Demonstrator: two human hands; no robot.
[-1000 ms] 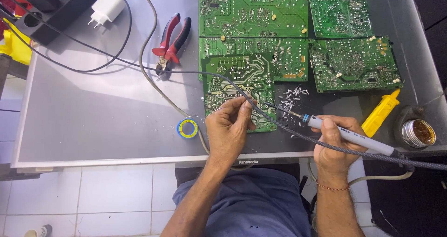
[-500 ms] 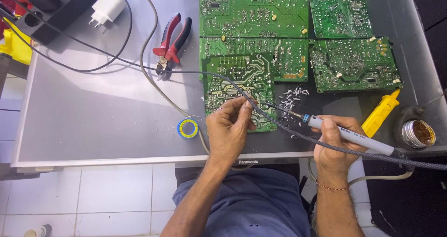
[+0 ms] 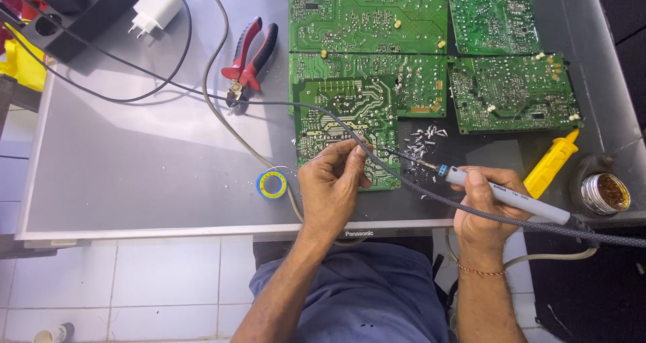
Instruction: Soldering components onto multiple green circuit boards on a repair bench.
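Note:
My left hand (image 3: 331, 185) rests on the near edge of a green circuit board (image 3: 343, 117), fingers pinched near its solder side; whether it grips a thin solder wire I cannot tell. My right hand (image 3: 486, 207) holds a grey soldering iron (image 3: 503, 195) like a pen, its tip pointing left at the board next to my left fingers. The iron's braided cable (image 3: 431, 193) crosses over the board and runs off to the right.
More green boards (image 3: 515, 90) lie at the back right. Red-handled pliers (image 3: 247, 59), a blue and yellow solder spool (image 3: 272, 185), a yellow desoldering pump (image 3: 550, 164), a brass-wool tip cleaner (image 3: 609, 193), a white charger (image 3: 155, 10) and a black power strip (image 3: 81, 13) sit around the grey worktop (image 3: 134, 161). Metal clippings (image 3: 427, 138) litter the middle.

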